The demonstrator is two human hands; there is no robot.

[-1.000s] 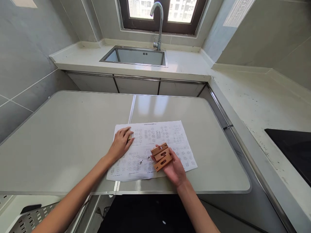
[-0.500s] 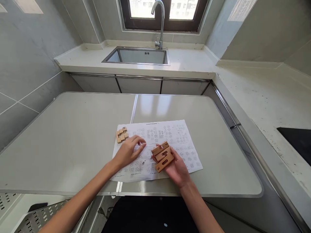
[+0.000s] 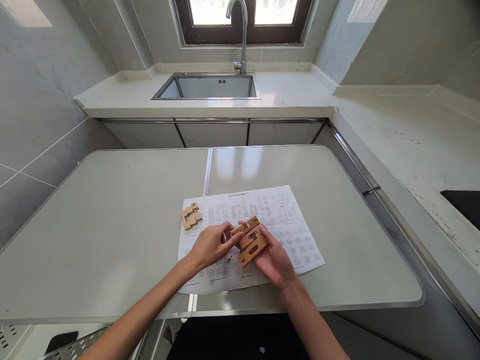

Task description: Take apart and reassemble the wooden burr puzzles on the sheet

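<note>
My right hand (image 3: pixel 275 257) holds several notched wooden puzzle pieces (image 3: pixel 250 242) side by side, palm up beneath them. The bars carry cut-out slots and small dark marks. From the left, my left hand (image 3: pixel 213 245) pinches the left end of the upper pieces between thumb and fingers. Both hands are above a printed instruction sheet (image 3: pixel 296 235) covered in small line diagrams. At the sheet's upper left corner lies another cluster of lighter wooden pieces (image 3: pixel 191 216), touched by neither hand. A small grey object (image 3: pixel 229 258) shows on the paper below my left fingers; I cannot make out its kind.
The sheet lies on a pale folding table (image 3: pixel 112 225) with a metal seam down its middle. Beyond the table's far edge is a counter with a sink (image 3: pixel 206 86) and a tall faucet (image 3: pixel 243 40). Another counter (image 3: pixel 408 145) runs along the right side.
My left hand has moved right, from over the paper to the left end of the wooden pieces, and closed on them. My right hand keeps its hold. The camera view has shifted slightly.
</note>
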